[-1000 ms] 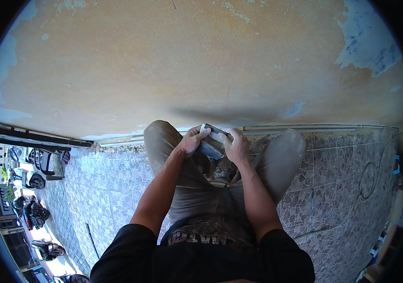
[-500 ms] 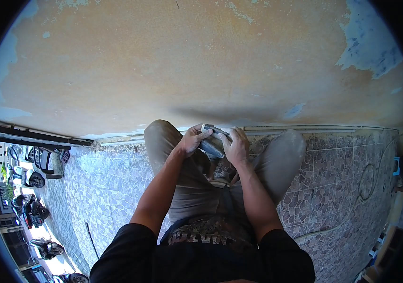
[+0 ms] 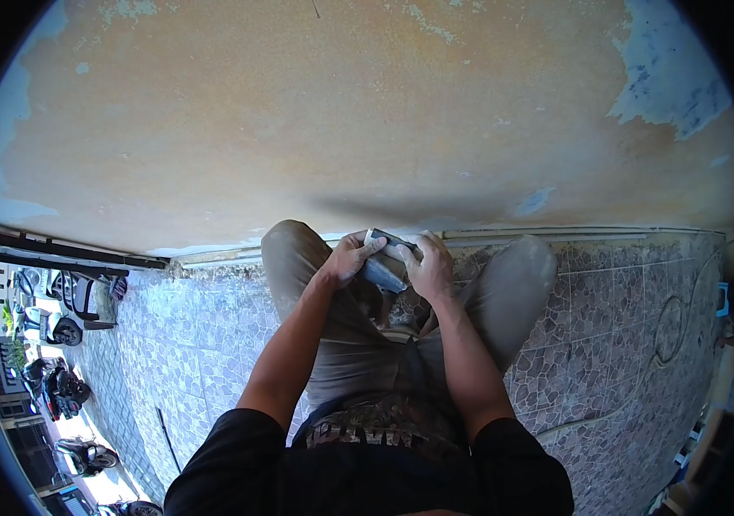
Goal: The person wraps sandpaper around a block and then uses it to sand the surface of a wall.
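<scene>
In the head view, a dark grey sheet of sandpaper is held between my two hands, above the gap between my bent knees. My left hand is closed on its left side, with the thumb pressed on the near face. Closed on the right side is my right hand, its fingers pale with dust. A narrow dark strip with a light end, apparently the sheet's folded upper edge, runs between the thumbs and fingers. Whether anything is inside the fold is hidden.
Close in front rises a tan wall with bare, peeled patches. Pipes run along its foot. Stone-patterned tiles cover the floor, with a hose at the right. Several motorcycles stand far left.
Both hands stay nearly in place on the sandpaper. Its upper edge has turned slightly between the fingers, and the view has shifted a little.
</scene>
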`<state>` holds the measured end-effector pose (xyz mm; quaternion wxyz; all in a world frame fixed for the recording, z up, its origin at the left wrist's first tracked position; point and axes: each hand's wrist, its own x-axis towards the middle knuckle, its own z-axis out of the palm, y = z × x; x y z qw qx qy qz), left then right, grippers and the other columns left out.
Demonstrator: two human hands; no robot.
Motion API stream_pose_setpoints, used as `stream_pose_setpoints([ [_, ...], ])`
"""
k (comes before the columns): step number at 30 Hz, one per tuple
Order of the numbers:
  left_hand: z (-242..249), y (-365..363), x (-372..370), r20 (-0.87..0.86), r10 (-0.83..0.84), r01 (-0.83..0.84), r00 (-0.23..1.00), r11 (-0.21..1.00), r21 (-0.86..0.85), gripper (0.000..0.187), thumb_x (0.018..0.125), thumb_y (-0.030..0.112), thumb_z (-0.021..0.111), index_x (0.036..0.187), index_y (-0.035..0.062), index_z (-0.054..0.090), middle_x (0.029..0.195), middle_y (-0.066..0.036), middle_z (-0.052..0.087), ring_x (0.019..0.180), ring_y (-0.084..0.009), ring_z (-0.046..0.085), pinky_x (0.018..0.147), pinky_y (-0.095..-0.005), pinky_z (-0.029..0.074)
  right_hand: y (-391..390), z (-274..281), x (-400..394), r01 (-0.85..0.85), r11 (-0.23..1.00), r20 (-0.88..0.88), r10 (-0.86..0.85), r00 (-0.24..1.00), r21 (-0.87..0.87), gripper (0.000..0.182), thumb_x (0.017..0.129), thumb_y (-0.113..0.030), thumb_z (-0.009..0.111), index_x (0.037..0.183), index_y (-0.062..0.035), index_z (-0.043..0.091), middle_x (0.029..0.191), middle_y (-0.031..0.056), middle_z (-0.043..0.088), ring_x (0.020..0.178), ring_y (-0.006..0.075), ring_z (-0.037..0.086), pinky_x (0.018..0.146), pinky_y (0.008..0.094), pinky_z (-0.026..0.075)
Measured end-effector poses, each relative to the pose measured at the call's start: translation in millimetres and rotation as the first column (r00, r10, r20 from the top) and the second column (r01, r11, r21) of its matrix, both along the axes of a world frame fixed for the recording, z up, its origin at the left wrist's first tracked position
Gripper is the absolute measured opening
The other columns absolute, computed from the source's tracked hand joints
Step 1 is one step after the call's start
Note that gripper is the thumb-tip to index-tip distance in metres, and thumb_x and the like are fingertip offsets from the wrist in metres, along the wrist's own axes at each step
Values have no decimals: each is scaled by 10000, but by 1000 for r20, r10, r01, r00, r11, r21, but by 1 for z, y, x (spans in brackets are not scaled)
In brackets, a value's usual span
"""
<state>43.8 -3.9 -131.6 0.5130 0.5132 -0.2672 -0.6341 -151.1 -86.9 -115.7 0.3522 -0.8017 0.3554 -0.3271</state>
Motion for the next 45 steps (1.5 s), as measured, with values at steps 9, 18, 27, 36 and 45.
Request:
stream_pose_setpoints([
  [9, -6, -2, -1, -24, 76, -75, 997, 995, 61, 327, 1015, 343, 719, 1159, 50, 726, 993, -21, 733, 837, -109, 660, 741, -287, 546, 2, 6, 0, -11, 983, -34, 4, 999, -186, 180, 904, -177, 745, 1026, -45, 722, 1000, 117, 660, 986, 351, 635, 866, 463, 511],
  [18, -6, 0, 1, -66, 97, -94, 993, 994, 47, 361, 995, 216, 749, 1290, 37, 645, 1111, -67, 726, 988, -160, 686, 861, -320, 556, 5, 9, 2, -27, 982, -17, 24, 1000, -189, 183, 868, -144, 759, 1026, -53, 738, 997, 109, 664, 977, 343, 636, 861, 466, 508],
  [27, -2, 1, 1, -96, 92, -88, 991, 995, 39, 506, 969, 95, 752, 1425, 22, 544, 1174, -103, 716, 1011, -188, 701, 881, -336, 568, 4, 3, 1, -38, 994, -21, 36, 999, -98, 185, 826, -126, 783, 994, -65, 737, 993, 114, 659, 993, 342, 637, 876, 461, 510],
  [36, -5, 1, 5, -91, 66, -66, 994, 998, 10, 633, 915, -82, 672, 1507, 19, 469, 1159, -136, 724, 978, -206, 710, 874, -327, 579, 5, -2, 2, -94, 995, -17, 94, 995, -13, 213, 782, -116, 812, 975, -96, 722, 990, 114, 631, 1005, 355, 639, 883, 468, 515],
  [45, 1, 2, 4, -64, 65, -65, 996, 998, -1, 666, 888, -149, 611, 1516, 7, 451, 1127, -137, 722, 931, -205, 721, 861, -319, 588, 7, 0, 2, -65, 996, -73, 69, 995, 58, 350, 816, -159, 809, 1128, -81, 670, 1089, 141, 651, 1039, 383, 663, 877, 484, 542],
])
